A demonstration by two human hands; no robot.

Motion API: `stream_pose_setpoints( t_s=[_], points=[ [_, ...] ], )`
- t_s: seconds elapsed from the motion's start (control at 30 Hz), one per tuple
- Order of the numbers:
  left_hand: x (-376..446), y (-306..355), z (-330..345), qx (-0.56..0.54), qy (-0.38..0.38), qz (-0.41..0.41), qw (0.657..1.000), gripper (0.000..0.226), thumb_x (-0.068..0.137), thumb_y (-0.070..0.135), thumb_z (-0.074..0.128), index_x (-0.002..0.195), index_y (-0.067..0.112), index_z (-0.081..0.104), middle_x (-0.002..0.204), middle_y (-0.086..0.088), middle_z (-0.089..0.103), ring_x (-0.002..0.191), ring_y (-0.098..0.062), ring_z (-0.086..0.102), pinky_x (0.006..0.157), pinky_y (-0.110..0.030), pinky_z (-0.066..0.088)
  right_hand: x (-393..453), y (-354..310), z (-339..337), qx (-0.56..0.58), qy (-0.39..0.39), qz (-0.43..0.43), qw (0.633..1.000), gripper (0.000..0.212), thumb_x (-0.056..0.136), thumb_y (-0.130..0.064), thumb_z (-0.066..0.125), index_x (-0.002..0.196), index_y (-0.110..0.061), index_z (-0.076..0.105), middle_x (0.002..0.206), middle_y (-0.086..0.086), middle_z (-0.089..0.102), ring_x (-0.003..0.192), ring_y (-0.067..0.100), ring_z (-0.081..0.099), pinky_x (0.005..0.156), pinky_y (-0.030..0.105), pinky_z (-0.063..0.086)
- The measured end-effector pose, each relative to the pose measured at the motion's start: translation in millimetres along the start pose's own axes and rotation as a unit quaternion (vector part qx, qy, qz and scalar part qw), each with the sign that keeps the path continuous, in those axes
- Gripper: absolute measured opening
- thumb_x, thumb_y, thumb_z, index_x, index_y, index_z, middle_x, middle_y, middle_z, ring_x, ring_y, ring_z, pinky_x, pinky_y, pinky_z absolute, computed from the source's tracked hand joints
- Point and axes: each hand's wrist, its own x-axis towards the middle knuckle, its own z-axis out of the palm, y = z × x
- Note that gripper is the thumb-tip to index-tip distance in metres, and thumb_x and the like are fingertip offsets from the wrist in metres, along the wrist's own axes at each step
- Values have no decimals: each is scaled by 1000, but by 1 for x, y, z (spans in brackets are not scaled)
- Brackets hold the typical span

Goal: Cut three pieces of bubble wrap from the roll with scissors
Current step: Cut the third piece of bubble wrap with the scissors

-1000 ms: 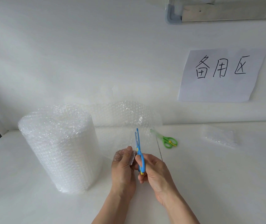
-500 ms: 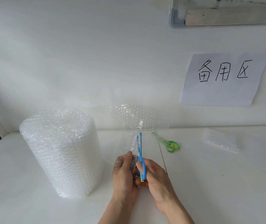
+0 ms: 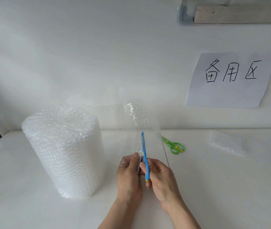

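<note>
I have the roll of bubble wrap (image 3: 63, 151) standing upright on the white table (image 3: 230, 187), left of my hands, with a loose sheet (image 3: 131, 123) unrolled from it to the right; my left hand (image 3: 129, 172) pinches the sheet's lower edge between thumb and fingers, clamped on the wrap; my right hand (image 3: 161, 177) is curled round the handles of the blue scissors (image 3: 144, 156), whose blades look nearly together and point up into the sheet. I judge the cut is under way, low in the sheet; to do it well I want the left pinch holding the film taut just beside the blades, so the soft wrap does not fold between them; I would open wide, feed deep, and run straight up toward the top edge. A cut piece (image 3: 227, 142) lies far right, well apart; green scissors (image 3: 174, 145) rest near the sheet; a paper sign (image 3: 230, 80) hangs on the wall.
</note>
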Motion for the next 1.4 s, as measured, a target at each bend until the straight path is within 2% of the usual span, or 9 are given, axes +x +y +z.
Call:
stream_pose_setpoints(
  t_s=[0.07,0.27,0.47,0.7,0.83,0.97,1.1,1.27,1.4],
  points=[
    [0,1,0,5,1,-2,1000,24,96,24,58,82,5,53,65,-24,54,42,-26,42,41,-28,33,1,-1,0,1,-7,-3,1000,13,82,-22,75,88,-11,72,69,4,59,52,17,47,47,24,39],
    [-2,2,1,11,-2,-7,1000,19,97,23,55,87,6,53,70,-21,55,40,-25,43,40,-27,32,3,-9,2,-8,-7,-8,1000,13,87,-20,70,88,-7,71,64,-2,57,48,17,45,48,26,38],
    [-3,3,2,29,-9,-11,999,15,99,21,50,93,8,49,59,-16,51,40,-23,41,41,-26,33,4,-11,1,-9,-12,-9,1000,20,83,-25,75,90,-6,72,60,-3,55,46,18,45,47,27,38],
    [-6,4,6,40,2,-6,999,16,101,14,46,87,8,49,50,-13,45,34,-22,39,38,-24,33,2,-15,1,-4,-30,-11,999,16,86,-21,71,80,-7,71,65,4,57,46,17,43,46,26,37],
    [-5,2,5,48,13,0,999,14,100,9,46,87,7,49,55,-12,40,34,-22,38,37,-25,32,1,-14,2,-7,-25,-15,1000,14,86,-19,71,79,-7,71,65,4,58,44,17,40,46,25,36],
    [-5,0,5,61,16,10,998,17,101,14,49,85,7,51,63,-16,41,38,-23,41,38,-26,35,3,-16,0,9,-30,-1,1000,24,76,-30,77,82,-8,74,66,6,62,45,19,41,46,27,36],
    [-4,-1,5,75,8,10,997,17,101,19,50,91,6,52,73,-18,48,43,-24,45,41,-29,38,4,-19,-3,16,-45,-8,999,30,70,-37,74,86,-11,75,67,7,62,47,21,41,46,28,35],
    [-7,9,6,38,-24,-19,999,25,102,16,43,78,10,44,54,-4,37,39,-19,34,38,-26,33,4,-18,1,33,-86,-16,996,28,76,-34,70,91,-11,73,71,9,61,49,18,44,48,28,38],
    [-10,10,7,24,-19,-23,999,29,103,14,41,74,10,44,52,-4,35,37,-16,29,36,-24,30,4,-16,5,45,-86,-2,995,24,76,-28,74,94,-12,74,70,9,61,51,18,46,48,28,39]
  ],
)
